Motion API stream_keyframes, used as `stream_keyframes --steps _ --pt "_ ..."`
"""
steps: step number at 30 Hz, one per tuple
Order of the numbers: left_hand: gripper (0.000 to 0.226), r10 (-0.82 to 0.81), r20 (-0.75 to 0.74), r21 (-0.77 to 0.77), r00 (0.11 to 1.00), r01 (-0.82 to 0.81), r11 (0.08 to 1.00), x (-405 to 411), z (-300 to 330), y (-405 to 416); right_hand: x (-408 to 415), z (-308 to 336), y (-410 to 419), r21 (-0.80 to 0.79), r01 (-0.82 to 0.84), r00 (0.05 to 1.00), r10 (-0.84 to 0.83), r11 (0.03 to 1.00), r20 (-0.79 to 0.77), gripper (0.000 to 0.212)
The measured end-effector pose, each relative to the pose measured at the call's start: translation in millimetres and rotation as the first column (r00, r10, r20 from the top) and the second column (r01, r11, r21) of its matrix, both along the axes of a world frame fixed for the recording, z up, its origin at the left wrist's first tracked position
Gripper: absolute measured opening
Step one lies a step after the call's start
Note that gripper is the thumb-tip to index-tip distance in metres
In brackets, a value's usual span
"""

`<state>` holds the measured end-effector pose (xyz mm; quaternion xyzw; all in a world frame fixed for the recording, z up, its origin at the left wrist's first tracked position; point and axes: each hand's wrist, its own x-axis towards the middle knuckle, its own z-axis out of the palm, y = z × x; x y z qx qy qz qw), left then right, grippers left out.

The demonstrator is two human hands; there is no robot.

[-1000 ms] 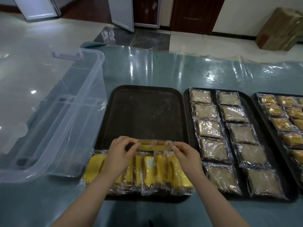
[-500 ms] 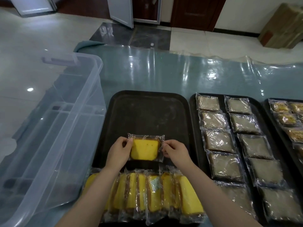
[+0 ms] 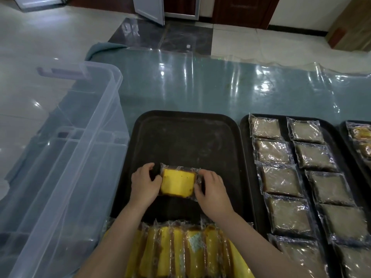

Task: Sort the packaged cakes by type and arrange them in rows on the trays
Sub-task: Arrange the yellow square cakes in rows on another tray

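I see a table [image 3: 200, 89] covered in glossy clear plastic sheeting over teal. Directly on it sit a large transparent plastic storage bin [image 3: 66, 157] at left, and three dark rectangular trays: left [image 3: 180, 137], middle [image 3: 244, 125], right [image 3: 342, 127].

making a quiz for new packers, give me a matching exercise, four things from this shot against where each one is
Things:
1. yellow cake packet
2. brown cake packets
3. clear plastic bin
4. row of yellow cakes

Places:
A. left of the trays
B. near edge of the left tray
C. held between both hands over the left tray
D. two columns on the middle tray

Pairs: 1-C, 2-D, 3-A, 4-B
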<state>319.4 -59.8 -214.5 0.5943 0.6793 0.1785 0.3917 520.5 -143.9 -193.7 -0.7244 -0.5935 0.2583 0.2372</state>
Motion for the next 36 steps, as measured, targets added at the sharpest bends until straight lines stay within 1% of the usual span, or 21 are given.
stream_keyframes --steps 1,3,4,6,10,12,16,21,29,36 --pt "0.049 -0.019 -0.100 0.081 0.995 0.027 0.996 -3 0 1 -3 -2 0 0.035 -0.087 0.992 0.083 0.996 0.097 0.045" --pt "0.048 -0.081 -0.241 0.202 0.967 0.132 0.971 -12 -4 6 -9 -6 2 -0.010 -0.291 0.932 0.285 0.957 0.224 0.051" --pt "0.048 -0.111 -0.282 0.233 0.953 0.180 0.956 -17 -8 9 -12 -8 3 -0.046 -0.371 0.890 0.369 0.928 0.269 0.053" --pt "0.049 -0.155 -0.328 0.250 0.932 0.244 0.937 -27 -18 15 -16 -12 7 -0.105 -0.442 0.830 0.451 0.891 0.328 0.055" --pt "0.052 -0.235 -0.372 0.266 0.898 0.346 0.900 -29 -27 21 -18 -18 24 -0.149 -0.434 0.801 0.456 0.888 0.387 0.054" --pt "0.053 -0.244 -0.391 0.270 0.887 0.365 0.891 -26 -31 22 -17 -19 36 -0.154 -0.432 0.788 0.455 0.889 0.415 0.055" --pt "0.054 -0.215 -0.411 0.277 0.886 0.346 0.896 -23 -35 23 -12 -23 67 -0.174 -0.389 0.791 0.424 0.905 0.440 0.058" --pt "0.054 -0.202 -0.421 0.282 0.884 0.340 0.897 -24 -38 24 -13 -32 113 -0.161 -0.334 0.811 0.370 0.929 0.453 0.062" --pt "0.055 -0.197 -0.446 0.276 0.873 0.343 0.898 -24 -38 24 -26 -40 181 -0.145 -0.385 0.778 0.405 0.911 0.479 0.060" --pt "0.056 -0.179 -0.435 0.289 0.883 0.325 0.900 -22 -37 24 -30 -46 213 -0.151 -0.402 0.750 0.419 0.903 0.512 0.069"
